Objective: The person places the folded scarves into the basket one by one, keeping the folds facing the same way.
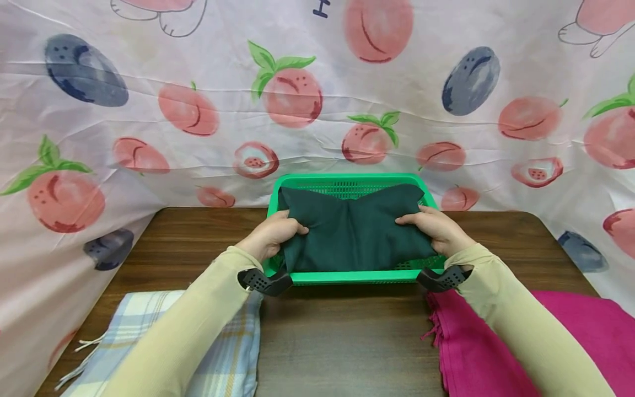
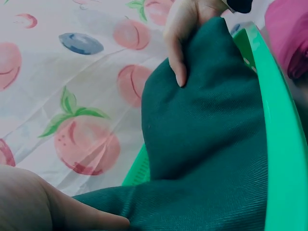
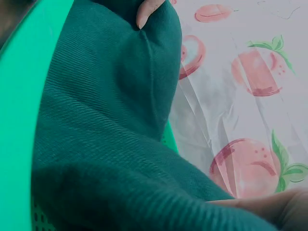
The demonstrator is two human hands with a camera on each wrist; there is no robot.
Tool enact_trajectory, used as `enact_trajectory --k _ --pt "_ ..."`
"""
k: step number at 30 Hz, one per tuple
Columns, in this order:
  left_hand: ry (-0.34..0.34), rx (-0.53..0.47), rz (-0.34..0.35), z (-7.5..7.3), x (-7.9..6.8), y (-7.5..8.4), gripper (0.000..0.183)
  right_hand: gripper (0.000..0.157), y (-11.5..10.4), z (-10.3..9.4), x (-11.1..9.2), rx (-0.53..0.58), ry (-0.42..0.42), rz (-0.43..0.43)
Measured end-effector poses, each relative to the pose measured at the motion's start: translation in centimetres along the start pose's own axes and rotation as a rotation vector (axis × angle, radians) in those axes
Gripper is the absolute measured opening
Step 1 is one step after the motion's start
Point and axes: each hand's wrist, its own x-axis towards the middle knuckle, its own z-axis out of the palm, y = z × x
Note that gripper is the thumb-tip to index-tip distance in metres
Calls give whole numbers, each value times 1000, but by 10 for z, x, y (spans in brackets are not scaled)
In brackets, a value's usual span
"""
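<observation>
A dark green folded cloth [image 1: 354, 234] sags in the middle inside a bright green plastic basket [image 1: 354, 277]. My left hand [image 1: 273, 234] grips its left side, thumb on top and the other fingers underneath, mostly hidden. On the opposite side my right hand [image 1: 439, 227] holds the cloth the same way. In the left wrist view the cloth [image 2: 207, 130] spans between both hands, beside the basket's rim [image 2: 284, 144]. The right wrist view shows the cloth [image 3: 106, 110] close up, with the right thumb [image 3: 269, 207] at the lower edge.
A blue, white and yellow plaid cloth [image 1: 233, 342] with fringe lies at the front left of the brown wooden table [image 1: 347, 342]. A magenta fringed cloth [image 1: 476, 342] lies at the front right. Behind the basket hangs a fruit-printed curtain [image 1: 317, 149].
</observation>
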Motion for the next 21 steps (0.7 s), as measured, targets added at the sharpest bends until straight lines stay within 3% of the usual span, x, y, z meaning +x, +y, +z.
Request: enact_trajectory --k 12,21 --pt "71 160 -39 7 9 1 72 75 3 2 13 -75 -31 -10" --pt "31 315 -33 9 14 -1 67 68 6 3 17 -120 -69 -22"
